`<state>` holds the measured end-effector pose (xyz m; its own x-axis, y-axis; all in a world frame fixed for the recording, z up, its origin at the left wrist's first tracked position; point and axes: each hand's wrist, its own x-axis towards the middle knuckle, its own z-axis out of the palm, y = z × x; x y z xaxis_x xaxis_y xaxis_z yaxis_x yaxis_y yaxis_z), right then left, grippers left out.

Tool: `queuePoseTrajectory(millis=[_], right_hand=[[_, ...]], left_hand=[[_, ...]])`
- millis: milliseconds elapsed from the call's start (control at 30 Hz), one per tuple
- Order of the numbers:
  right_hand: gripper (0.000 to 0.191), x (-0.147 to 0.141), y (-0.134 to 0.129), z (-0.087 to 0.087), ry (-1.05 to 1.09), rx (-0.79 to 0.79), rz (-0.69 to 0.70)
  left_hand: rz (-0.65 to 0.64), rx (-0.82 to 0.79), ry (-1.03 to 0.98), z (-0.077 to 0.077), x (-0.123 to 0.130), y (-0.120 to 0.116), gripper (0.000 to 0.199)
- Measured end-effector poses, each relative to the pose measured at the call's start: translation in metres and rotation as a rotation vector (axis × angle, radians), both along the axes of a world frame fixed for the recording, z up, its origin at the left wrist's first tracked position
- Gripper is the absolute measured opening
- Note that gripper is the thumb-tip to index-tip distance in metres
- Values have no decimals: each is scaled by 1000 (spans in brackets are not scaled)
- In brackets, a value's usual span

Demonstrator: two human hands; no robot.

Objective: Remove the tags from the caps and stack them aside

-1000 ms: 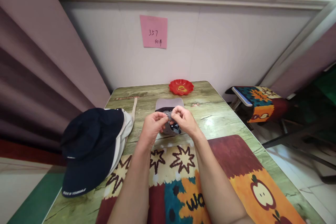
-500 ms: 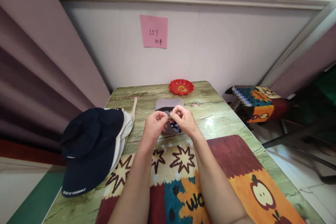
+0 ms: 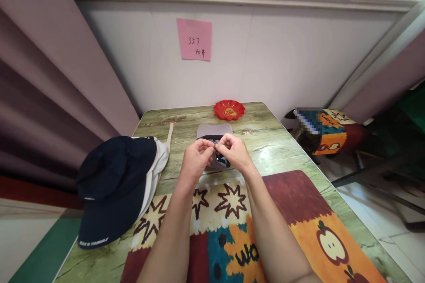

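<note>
A grey cap (image 3: 214,130) lies on the table with its brim toward the wall and its dark inside partly showing. Both hands meet over its near part. My left hand (image 3: 196,159) pinches something small at the cap's strap, thumb against forefinger. Close beside it, my right hand (image 3: 234,152) is pinched in the same way, its fingertips almost touching the left ones. The fingers hide most of the strap, so its fastening is too small to make out.
Dark blue and white caps (image 3: 116,185) are stacked at the table's left edge. A red scalloped dish (image 3: 229,110) stands at the back. A patterned mat (image 3: 299,199) covers the near part of the wooden-look table (image 3: 272,141). A pink note (image 3: 195,40) is on the wall.
Both hands stay at the cap's strap; the fingertips have shifted only slightly, and the right fingers sit a little closer to the left ones.
</note>
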<state>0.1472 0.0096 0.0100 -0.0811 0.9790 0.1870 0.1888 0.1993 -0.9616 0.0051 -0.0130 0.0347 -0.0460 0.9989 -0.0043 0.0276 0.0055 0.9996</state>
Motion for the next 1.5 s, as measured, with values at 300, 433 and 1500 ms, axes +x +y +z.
queuePoseTrajectory(millis=[300, 433, 1500], right_hand=[[15, 2, 1, -1, 18, -12, 19], [16, 1, 0, 0, 76, -42, 30], [11, 2, 3, -2, 120, -104, 55]], left_hand=[[-16, -8, -29, 2, 0, -1, 19], [-32, 5, -26, 3, 0, -1, 19], [39, 66, 34, -8, 3, 3, 15]])
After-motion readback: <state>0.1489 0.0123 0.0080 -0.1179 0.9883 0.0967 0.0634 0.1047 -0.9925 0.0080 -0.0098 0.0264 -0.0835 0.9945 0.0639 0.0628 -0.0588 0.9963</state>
